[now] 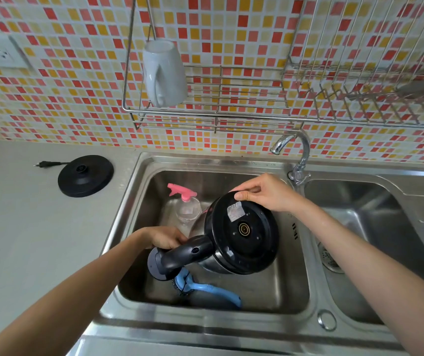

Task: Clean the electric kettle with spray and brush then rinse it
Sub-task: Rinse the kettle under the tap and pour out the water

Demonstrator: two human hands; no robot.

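The kettle [241,232] is held tipped over the left sink [139,201] basin, underside facing the camera. The left hand [163,237] has fingers clamped on the handle; the right hand [264,192] grips the base rim. The spray bottle [186,206] and brush [205,289] lie in the basin. The power base [85,176] sits on the surface [26,227].
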